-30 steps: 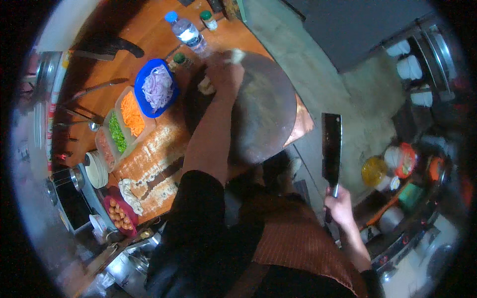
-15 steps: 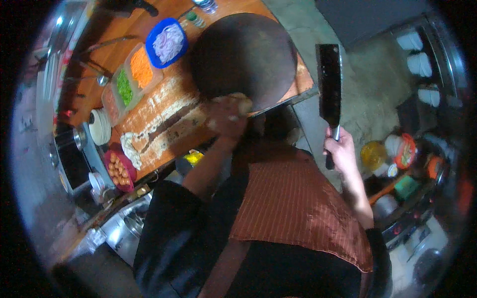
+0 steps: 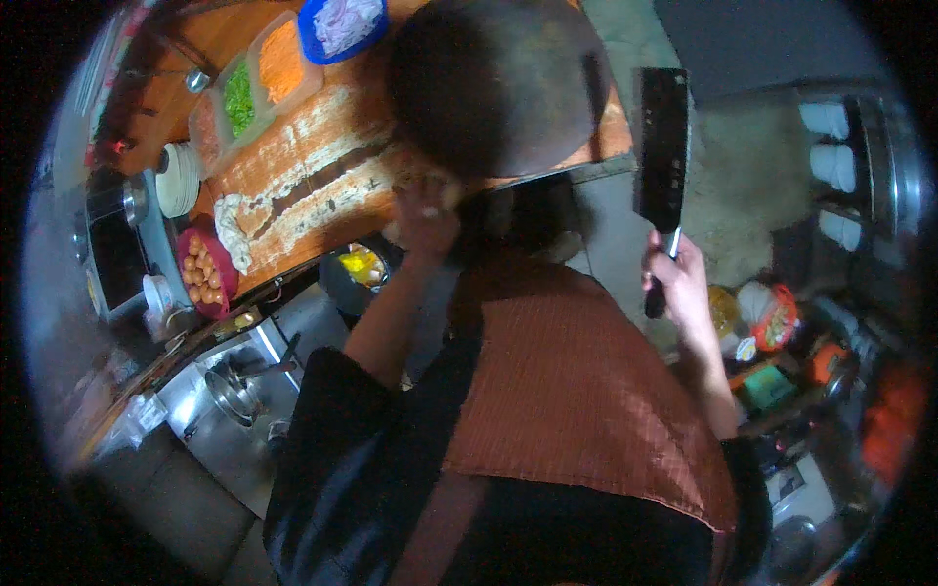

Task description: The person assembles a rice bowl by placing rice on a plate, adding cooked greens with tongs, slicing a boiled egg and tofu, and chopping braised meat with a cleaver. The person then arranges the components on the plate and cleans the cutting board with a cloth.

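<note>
My right hand (image 3: pixel 679 278) is closed around the dark handle of a cleaver (image 3: pixel 661 146), whose broad dark blade points up and away from me. My left hand (image 3: pixel 426 217) is at the near edge of the wooden table (image 3: pixel 322 186), beside the lower left rim of a large round chopping board (image 3: pixel 498 88). Its fingers look curled, with something pale at their tips that is too dim to name. A dark band and white floury smears run across the wood left of the board, ending at a crumpled whitish cloth (image 3: pixel 233 232).
Tubs of shredded orange vegetable (image 3: pixel 280 70) and chopped greens (image 3: pixel 237 98) stand behind the smears, near a blue bowl (image 3: pixel 374 34). At left are stacked plates (image 3: pixel 177 181) and a red basket of eggs (image 3: pixel 207 273). A dark bin (image 3: pixel 342 290) sits below the table edge.
The view has shifted, so the table and board sit higher and further left. My left hand has drawn back from the board's rim toward me. The cleaver stays upright in my right hand.
</note>
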A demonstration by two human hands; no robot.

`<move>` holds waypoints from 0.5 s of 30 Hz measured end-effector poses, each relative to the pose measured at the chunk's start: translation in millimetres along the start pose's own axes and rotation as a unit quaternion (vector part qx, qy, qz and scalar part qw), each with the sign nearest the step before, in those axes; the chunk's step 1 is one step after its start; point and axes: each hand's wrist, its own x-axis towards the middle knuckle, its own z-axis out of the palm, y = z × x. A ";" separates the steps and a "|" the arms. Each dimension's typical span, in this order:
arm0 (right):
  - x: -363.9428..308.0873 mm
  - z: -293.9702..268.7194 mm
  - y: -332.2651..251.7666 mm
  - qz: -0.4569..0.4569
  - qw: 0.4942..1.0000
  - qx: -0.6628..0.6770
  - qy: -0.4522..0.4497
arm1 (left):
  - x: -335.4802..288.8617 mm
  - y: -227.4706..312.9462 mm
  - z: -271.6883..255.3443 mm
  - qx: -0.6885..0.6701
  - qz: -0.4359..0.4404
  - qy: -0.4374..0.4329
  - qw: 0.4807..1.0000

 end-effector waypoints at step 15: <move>1.4 68.7 -34.8 -0.397 0.669 -0.627 0.040 | 171.7 148.7 -108.2 -0.906 -0.374 -0.062 0.187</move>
